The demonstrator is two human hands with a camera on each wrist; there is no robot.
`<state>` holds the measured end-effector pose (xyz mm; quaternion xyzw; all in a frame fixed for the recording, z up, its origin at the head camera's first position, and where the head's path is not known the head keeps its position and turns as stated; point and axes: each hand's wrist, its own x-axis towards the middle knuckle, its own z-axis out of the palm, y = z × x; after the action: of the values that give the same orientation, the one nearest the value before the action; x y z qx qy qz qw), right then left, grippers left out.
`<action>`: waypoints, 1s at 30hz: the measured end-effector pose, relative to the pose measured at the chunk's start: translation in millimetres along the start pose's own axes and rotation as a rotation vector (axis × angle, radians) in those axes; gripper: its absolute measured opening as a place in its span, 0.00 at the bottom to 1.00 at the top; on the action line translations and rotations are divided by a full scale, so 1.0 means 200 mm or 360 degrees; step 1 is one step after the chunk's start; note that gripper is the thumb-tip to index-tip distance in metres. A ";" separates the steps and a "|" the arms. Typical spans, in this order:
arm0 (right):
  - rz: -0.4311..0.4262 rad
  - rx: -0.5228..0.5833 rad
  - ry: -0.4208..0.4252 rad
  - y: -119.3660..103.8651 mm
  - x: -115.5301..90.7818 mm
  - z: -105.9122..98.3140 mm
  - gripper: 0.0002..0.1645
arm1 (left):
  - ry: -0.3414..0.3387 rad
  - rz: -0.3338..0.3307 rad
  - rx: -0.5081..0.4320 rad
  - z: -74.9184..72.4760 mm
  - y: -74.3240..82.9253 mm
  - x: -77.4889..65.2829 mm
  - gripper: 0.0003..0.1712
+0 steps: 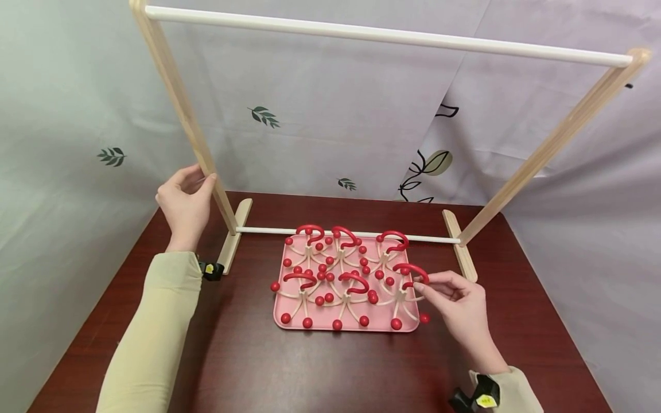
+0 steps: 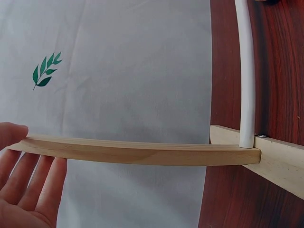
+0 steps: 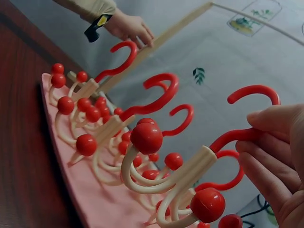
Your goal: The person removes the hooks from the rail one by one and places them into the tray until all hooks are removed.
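My left hand (image 1: 186,203) grips the left wooden post (image 1: 178,94) of a standing rack, thumb on one side and fingers on the other. Several cream octopus-like hooks with red ball tips and red curved tops stand in two rows on a pink tray (image 1: 322,321). At the tray's front right corner, my right hand (image 1: 459,310) pinches the red curved top of one such multi-arm hook (image 1: 401,295). The right wrist view shows thumb and fingers around that red curve (image 3: 232,137), with the cream arms (image 3: 190,175) hanging below it.
A white top bar (image 1: 387,35) joins the two posts, and a lower white rod (image 1: 434,238) runs just behind the tray. The right post (image 1: 558,143) stands on a wooden foot (image 1: 459,246). A leaf-printed curtain (image 1: 320,126) hangs behind the dark red table (image 1: 289,373).
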<state>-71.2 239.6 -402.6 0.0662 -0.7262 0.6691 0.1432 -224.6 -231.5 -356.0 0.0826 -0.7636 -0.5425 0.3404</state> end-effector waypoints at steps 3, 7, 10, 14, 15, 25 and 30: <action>0.0013 -0.0018 -0.0006 0.04 -0.02 0.01 0.12 | 0.0000 -0.0008 0.0003 0.00 0.00 0.00 0.18; 0.0028 -0.0069 -0.0005 0.09 -0.03 0.02 0.12 | 0.0003 -0.0013 0.0001 0.00 0.00 0.00 0.18; 0.0060 -0.0136 0.0003 0.12 -0.03 0.02 0.12 | 0.0005 -0.0005 0.0005 0.00 0.00 0.00 0.18; 0.0105 -0.0198 0.0015 0.16 -0.03 0.03 0.13 | 0.0009 -0.0002 0.0005 0.00 0.00 0.00 0.18; 0.0108 -0.0194 0.0017 0.17 -0.03 0.03 0.12 | 0.0009 -0.0001 0.0004 0.00 0.00 -0.01 0.18; 0.0132 -0.0159 0.0071 0.21 -0.08 0.03 0.12 | 0.0028 -0.0004 0.0011 0.00 -0.02 -0.04 0.18; 0.0113 -0.0144 0.0079 0.22 -0.08 0.02 0.14 | 0.0025 0.0012 -0.0029 0.00 -0.01 -0.04 0.18</action>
<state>-68.4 237.4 -449.0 0.0172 -0.7538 0.6418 0.1403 -219.5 -228.0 -361.1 0.0807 -0.7562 -0.5475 0.3491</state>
